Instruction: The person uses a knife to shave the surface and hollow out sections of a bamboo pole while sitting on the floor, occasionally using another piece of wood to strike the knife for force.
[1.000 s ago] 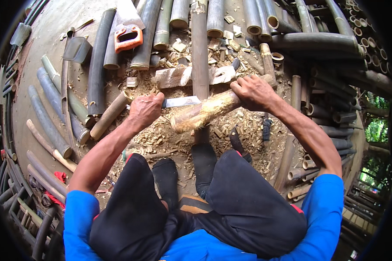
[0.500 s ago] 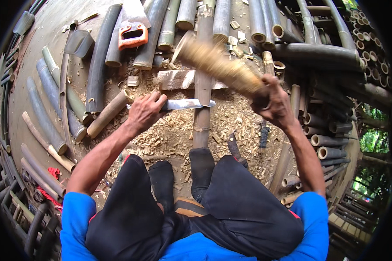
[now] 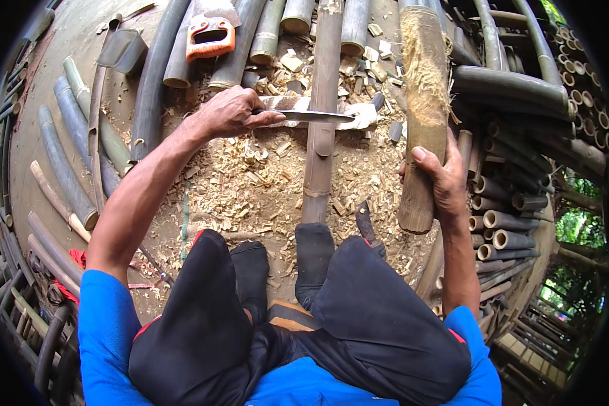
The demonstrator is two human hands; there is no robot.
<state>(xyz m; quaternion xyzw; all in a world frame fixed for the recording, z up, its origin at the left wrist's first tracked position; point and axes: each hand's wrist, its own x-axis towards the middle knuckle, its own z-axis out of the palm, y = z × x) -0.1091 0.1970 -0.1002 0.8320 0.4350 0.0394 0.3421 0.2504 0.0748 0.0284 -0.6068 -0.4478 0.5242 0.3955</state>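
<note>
My left hand is closed around the handle of a knife. Its narrow blade crosses above a long bamboo pole, just beyond a rounded notch; whether it touches cannot be told. Beneath the pole lies a pale wooden block. Off to the right, my right hand grips a thick wooden club near its lower end. The club points away from me, its upper part frayed and pale. The pole's near end reaches my dark-socked foot.
Wood chips cover the ground around the pole. An orange-handled saw rests on bamboo at the far left, near a clear plastic tub. Bamboo stacks line the right. A dark curved blade lies near my foot.
The club has swung from slanting over the pole to pointing away at the right. My left hand and the knife have moved farther from me along the pole, and the blade looks turned more edge-on.
</note>
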